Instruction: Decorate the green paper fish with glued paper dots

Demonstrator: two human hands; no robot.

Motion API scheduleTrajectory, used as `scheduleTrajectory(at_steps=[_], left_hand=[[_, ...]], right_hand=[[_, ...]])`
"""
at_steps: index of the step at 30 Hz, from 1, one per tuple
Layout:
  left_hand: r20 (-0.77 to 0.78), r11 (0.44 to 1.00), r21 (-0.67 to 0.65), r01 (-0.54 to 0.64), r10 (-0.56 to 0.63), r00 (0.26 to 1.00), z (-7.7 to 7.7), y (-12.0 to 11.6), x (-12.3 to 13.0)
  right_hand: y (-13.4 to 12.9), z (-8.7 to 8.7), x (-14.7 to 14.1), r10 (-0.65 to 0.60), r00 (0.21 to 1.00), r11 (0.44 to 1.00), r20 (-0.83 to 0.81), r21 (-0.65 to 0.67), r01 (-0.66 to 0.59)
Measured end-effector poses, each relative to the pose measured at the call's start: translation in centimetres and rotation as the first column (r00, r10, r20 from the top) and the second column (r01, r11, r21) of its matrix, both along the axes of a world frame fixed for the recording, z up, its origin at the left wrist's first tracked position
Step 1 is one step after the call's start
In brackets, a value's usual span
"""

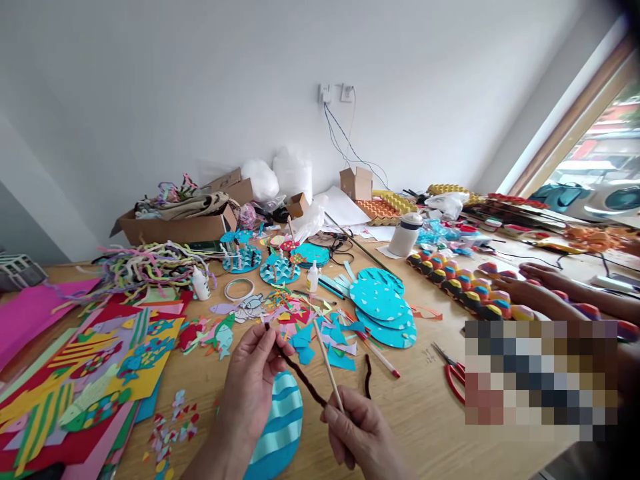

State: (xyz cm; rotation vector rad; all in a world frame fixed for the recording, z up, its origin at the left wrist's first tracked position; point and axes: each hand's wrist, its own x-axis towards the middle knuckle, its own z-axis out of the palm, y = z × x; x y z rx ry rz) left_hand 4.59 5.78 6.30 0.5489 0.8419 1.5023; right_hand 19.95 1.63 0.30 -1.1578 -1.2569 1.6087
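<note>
Near the front of the wooden table, my left hand (257, 370) pinches one end of a dark brown pipe cleaner (302, 377). The strip slants down to the right into my right hand (353, 427), whose fingers also grip a thin pale stick (326, 363) pointing up and left. A short brown piece (368, 376) stands out beyond the right hand. Under and between the hands lies a blue paper oval (283, 427) with light wavy bands, partly hidden by my left hand.
Blue discs (383, 303), paper scraps (300, 320) and a glue bottle (313, 277) lie ahead. Coloured paper (90, 373) covers the left. Red-handled scissors (454, 377) lie right, near another person's arms (535, 297) and a painted egg-carton strip (465, 287).
</note>
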Motion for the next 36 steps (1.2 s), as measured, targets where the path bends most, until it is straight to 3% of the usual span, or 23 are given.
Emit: scheduleTrajectory(at_steps=[3, 6, 10, 14, 17, 26, 36], left_hand=[[-0.029, 0.997, 0.049, -0.056, 0.057, 0.998, 0.8, 0.7, -1.6], [-0.141, 0.997, 0.079, 0.003, 0.008, 0.990, 1.5, 1.2, -3.2], [-0.236, 0.991, 0.077, 0.107, -0.086, 0.968, 2.3, 1.4, -4.1], [-0.265, 0.991, 0.096, 0.089, -0.061, 0.962, 2.6, 1.7, -4.4], [-0.280, 0.992, 0.107, 0.065, -0.032, 0.960, 2.8, 2.0, -4.9], [-0.232, 0.991, 0.125, 0.043, -0.013, 0.973, 3.8, 2.5, -6.2], [-0.330, 0.976, 0.212, 0.043, 0.030, 0.944, 3.8, 2.8, -6.8]], right_hand=[[0.6, 1.5, 1.2, -0.012, 0.995, 0.999, 0.099, 0.043, 0.008], [1.8, 4.2, 2.5, -0.050, 0.959, 0.971, 0.280, 0.237, -0.018], [3.6, 7.6, 2.1, -0.089, 0.871, 0.857, 0.483, 0.483, -0.180], [5.3, 9.6, -0.2, -0.071, 0.802, 0.759, 0.593, 0.554, -0.343], [6.4, 10.3, -1.8, -0.062, 0.769, 0.708, 0.636, 0.571, -0.415], [9.9, 10.5, -3.5, -0.115, 0.754, 0.619, 0.647, 0.640, -0.455], [11.0, 10.7, -3.9, -0.113, 0.731, 0.618, 0.673, 0.623, -0.479]])
